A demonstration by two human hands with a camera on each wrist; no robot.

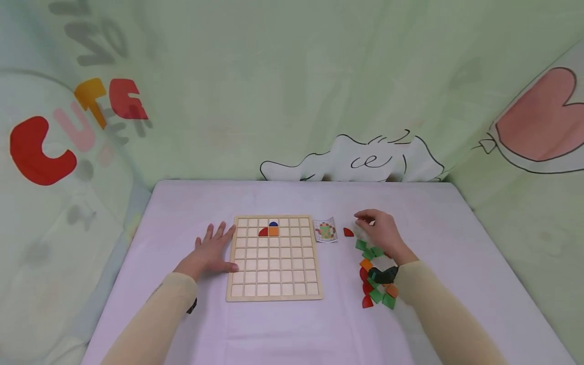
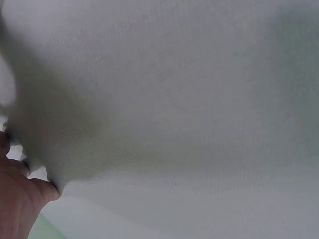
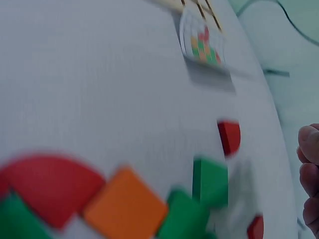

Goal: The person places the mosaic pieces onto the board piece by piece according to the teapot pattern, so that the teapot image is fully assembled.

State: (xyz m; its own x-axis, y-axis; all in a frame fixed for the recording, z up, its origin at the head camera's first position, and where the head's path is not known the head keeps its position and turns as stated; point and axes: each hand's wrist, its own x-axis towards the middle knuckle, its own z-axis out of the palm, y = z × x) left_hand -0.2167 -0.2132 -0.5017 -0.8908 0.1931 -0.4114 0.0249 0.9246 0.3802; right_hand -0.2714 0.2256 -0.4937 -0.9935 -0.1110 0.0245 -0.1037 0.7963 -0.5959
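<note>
A: y's left hand [image 1: 212, 253] at the board [image 1: 275, 264] edge, fingers spread?
B: prob steadying it imo. card [image 1: 326, 230] right beside it, prob for quick ref.
A: right hand [image 1: 380, 230]?
B: by the loose pieces [image 1: 376, 295], fingers curled, can't tell if pinching anything.

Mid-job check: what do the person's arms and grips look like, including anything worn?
The left grip and right grip are ungloved hands. The left sleeve and right sleeve are pale cream and reach the wrists. A black, rounded device shows at the right wrist; a small dark piece shows by the left cuff, too little visible to identify.
</note>
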